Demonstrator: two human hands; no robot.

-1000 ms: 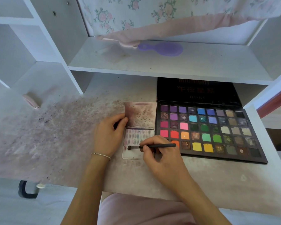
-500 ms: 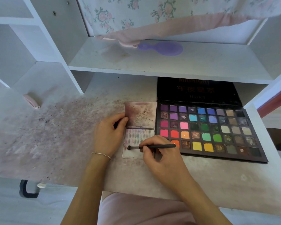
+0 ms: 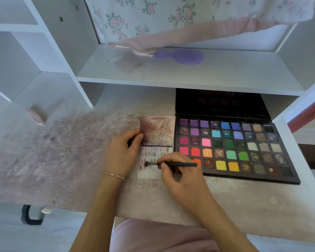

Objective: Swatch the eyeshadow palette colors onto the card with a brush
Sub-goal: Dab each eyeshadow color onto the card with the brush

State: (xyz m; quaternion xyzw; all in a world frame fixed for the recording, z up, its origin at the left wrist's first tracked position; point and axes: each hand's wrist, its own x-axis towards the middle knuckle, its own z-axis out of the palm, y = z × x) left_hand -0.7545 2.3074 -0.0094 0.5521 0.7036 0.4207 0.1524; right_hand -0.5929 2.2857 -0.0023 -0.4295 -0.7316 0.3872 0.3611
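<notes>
Brush [image 3: 171,164] tip barely shifted on card [image 3: 149,171], right hand [image 3: 182,177] pinching it; left hand [image 3: 122,151] seemingly gripping card's edge

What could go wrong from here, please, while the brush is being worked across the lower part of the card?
1. The new stroke may smear into earlier swatches: the brush tip sits low on the card, just under the rows already laid.
2. The card could slide, since the left hand holds only its left edge.
3. The right hand lies beside the palette; its knuckles could brush the near orange pans and carry pigment over.
</notes>
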